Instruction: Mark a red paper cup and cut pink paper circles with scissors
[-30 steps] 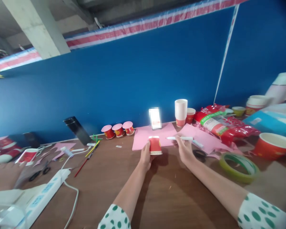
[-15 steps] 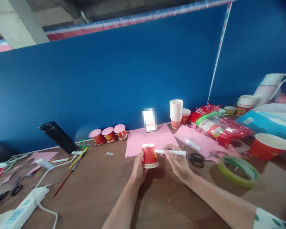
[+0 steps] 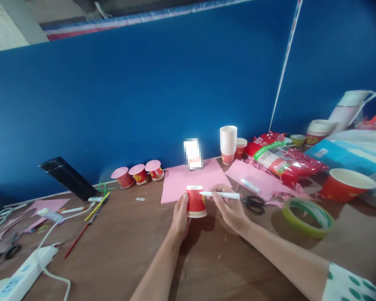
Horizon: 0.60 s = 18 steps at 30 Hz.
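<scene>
A red paper cup point(image 3: 195, 204) with a zigzag band along its lower edge is gripped at its left side by my left hand point(image 3: 181, 215). My right hand point(image 3: 228, 207) pinches a white pen point(image 3: 227, 195) that lies roughly level, its tip pointing left at the cup's upper right part. Whether the tip touches the cup I cannot tell. Behind the cup lies pink paper point(image 3: 175, 184). Black-handled scissors point(image 3: 253, 204) rest just right of my right hand.
Three red cups topped with pink discs point(image 3: 138, 174) line the back left. A stack of paper cups point(image 3: 228, 144), a red cup package point(image 3: 283, 161) and a tape roll point(image 3: 308, 218) are on the right. A power strip point(image 3: 28, 274) and black bottle point(image 3: 68, 179) stand left.
The pen tip has shifted left over the cup's face and slightly up relative to it. The whole view has moved a little; both hands keep their holds.
</scene>
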Each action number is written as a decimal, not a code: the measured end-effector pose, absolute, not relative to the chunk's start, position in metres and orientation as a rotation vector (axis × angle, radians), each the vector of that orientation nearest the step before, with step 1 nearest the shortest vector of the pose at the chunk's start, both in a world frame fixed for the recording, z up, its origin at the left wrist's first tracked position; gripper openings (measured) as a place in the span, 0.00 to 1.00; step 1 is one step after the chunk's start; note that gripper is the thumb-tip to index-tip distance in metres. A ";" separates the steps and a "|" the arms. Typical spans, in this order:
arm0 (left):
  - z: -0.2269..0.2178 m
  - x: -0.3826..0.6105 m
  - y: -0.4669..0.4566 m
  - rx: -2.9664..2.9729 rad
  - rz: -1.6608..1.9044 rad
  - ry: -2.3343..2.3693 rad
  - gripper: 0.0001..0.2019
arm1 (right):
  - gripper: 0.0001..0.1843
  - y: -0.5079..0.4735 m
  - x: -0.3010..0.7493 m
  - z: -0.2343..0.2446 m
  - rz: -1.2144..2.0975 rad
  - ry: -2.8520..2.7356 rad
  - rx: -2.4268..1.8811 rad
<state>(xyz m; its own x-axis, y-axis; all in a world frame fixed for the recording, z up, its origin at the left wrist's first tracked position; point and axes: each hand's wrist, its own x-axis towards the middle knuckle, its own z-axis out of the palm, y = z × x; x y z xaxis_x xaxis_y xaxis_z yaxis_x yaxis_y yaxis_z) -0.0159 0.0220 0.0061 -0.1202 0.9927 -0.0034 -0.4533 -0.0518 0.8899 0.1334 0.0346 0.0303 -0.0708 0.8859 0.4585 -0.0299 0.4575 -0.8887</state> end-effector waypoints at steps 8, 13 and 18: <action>0.007 -0.015 0.022 0.795 1.481 0.950 0.19 | 0.08 0.037 0.134 0.031 0.926 -1.416 -0.805; 0.006 -0.016 0.022 0.808 1.486 0.950 0.18 | 0.07 0.037 0.134 0.031 0.930 -1.434 -0.808; 0.006 -0.017 0.022 0.850 1.478 0.934 0.17 | 0.07 0.036 0.134 0.030 0.904 -1.465 -0.808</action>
<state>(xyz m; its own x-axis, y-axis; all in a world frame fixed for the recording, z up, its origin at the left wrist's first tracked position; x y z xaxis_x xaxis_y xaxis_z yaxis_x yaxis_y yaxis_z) -0.0166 0.0216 0.0059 -0.1037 0.9946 0.0061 -0.4211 -0.0495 0.9057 0.1341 0.0360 0.0299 -0.0857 0.8833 0.4609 -0.0160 0.4613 -0.8871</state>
